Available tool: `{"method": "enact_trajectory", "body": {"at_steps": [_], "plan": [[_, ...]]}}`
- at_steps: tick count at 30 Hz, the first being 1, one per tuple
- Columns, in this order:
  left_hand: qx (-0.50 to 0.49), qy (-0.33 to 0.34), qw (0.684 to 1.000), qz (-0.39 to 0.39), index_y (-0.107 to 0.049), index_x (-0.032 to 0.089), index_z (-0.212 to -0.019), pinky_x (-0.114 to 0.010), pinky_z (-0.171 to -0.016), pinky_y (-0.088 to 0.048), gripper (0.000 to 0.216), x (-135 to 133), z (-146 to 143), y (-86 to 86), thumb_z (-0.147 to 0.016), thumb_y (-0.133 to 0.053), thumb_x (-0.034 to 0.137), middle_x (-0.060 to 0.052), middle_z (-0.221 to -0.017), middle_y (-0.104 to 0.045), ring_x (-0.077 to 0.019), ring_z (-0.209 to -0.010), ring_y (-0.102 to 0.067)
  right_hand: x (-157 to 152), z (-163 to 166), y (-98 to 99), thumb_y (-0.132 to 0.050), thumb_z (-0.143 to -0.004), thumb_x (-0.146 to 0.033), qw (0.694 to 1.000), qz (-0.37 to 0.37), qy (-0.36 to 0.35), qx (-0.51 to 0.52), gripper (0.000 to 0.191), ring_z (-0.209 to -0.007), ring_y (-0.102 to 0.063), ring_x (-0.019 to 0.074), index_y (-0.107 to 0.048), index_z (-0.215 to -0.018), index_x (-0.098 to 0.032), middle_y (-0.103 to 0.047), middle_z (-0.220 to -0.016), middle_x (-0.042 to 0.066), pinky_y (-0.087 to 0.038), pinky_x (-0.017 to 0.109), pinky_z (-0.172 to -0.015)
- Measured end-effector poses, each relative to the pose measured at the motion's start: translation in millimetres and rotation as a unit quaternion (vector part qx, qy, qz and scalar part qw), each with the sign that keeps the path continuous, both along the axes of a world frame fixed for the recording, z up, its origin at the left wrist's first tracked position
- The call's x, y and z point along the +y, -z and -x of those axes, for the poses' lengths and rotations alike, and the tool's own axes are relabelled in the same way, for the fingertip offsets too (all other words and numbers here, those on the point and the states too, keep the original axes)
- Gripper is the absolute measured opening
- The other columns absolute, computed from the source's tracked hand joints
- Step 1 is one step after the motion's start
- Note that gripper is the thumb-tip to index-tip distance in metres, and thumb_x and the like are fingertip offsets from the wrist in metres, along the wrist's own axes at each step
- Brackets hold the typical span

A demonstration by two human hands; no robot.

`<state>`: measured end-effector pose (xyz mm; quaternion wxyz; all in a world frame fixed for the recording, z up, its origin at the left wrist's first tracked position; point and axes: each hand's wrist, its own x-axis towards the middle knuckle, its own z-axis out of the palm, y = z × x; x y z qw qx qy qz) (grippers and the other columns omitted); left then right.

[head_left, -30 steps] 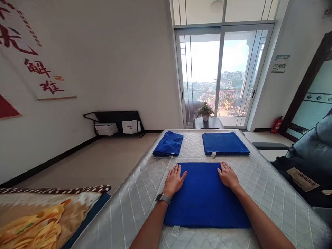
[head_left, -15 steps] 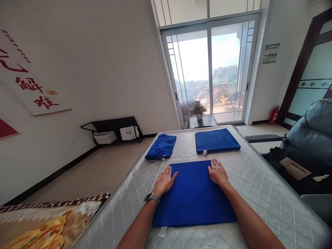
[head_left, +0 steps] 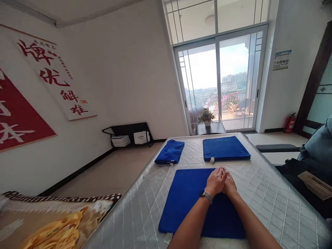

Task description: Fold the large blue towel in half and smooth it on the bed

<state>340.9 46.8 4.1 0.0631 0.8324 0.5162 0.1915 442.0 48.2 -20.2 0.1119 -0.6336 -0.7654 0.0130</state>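
A blue towel (head_left: 186, 204), folded into a flat rectangle, lies in front of me with a white tag at its near left corner. My left hand (head_left: 215, 181), a watch on its wrist, rests on the towel's far right part with fingers stretched forward. Pressed against it on the right is my right hand (head_left: 229, 183), at the far right corner; its fingers are partly covered by the left. Neither hand grips the fabric. Beyond them are a smaller folded blue towel (head_left: 169, 152) on the left and a wider folded blue towel (head_left: 226, 148) on the right, both tagged.
A silvery quilted cover (head_left: 135, 214) spreads under the towels. At lower left lies yellow fabric (head_left: 59, 230) on patterned bedding. A potted plant (head_left: 206, 116) stands on a chair by the sliding door. A dark armchair (head_left: 315, 145) is at right, a black rack (head_left: 129, 133) by the wall.
My left hand has moved right across the towel, from its left edge to beside my right hand. The view has shifted left and up slightly.
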Motion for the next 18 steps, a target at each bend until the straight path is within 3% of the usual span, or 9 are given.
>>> {"method": "enact_trajectory", "body": {"at_steps": [3, 9, 18], "plan": [[-0.001, -0.017, 0.999, 0.036, -0.036, 0.012, -0.151, -0.044, -0.119, -0.027, 0.071, 6.3, 3.7, 5.0, -0.103, -0.005, 0.054, -0.014, -0.156, -0.039, -0.0222, -0.146, -0.032, 2.8, -0.2, 2.6, -0.034, -0.092, -0.023, 1.000, 0.002, 0.001, -0.010, 0.065, -0.151, -0.013, 0.0234, -0.026, -0.156, -0.009, -0.019, -0.164, 0.010, -0.014, 0.040, -0.121], [0.050, -0.043, 0.997, 0.035, -0.031, 0.014, -0.154, -0.043, -0.123, -0.018, 0.076, 3.8, 44.4, 7.1, -0.100, -0.004, 0.060, -0.009, -0.159, -0.034, -0.0220, -0.149, -0.022, 7.8, 6.1, 0.8, -0.023, -0.098, -0.032, 1.000, 0.013, 0.028, 0.004, 0.063, -0.151, -0.013, 0.0226, -0.025, -0.156, -0.007, -0.024, -0.162, 0.012, -0.013, 0.041, -0.121], [0.084, -0.102, 0.991, 0.034, -0.029, 0.014, -0.155, -0.043, -0.123, -0.018, 0.081, 2.2, 105.4, 6.3, -0.097, -0.004, 0.066, -0.009, -0.160, -0.030, -0.0229, -0.150, -0.020, 7.1, 7.8, -4.1, -0.023, -0.099, -0.042, 0.999, 0.019, 0.034, 0.015, 0.068, -0.151, -0.013, 0.0228, -0.023, -0.156, -0.005, -0.024, -0.162, 0.013, -0.008, 0.041, -0.121]]}}
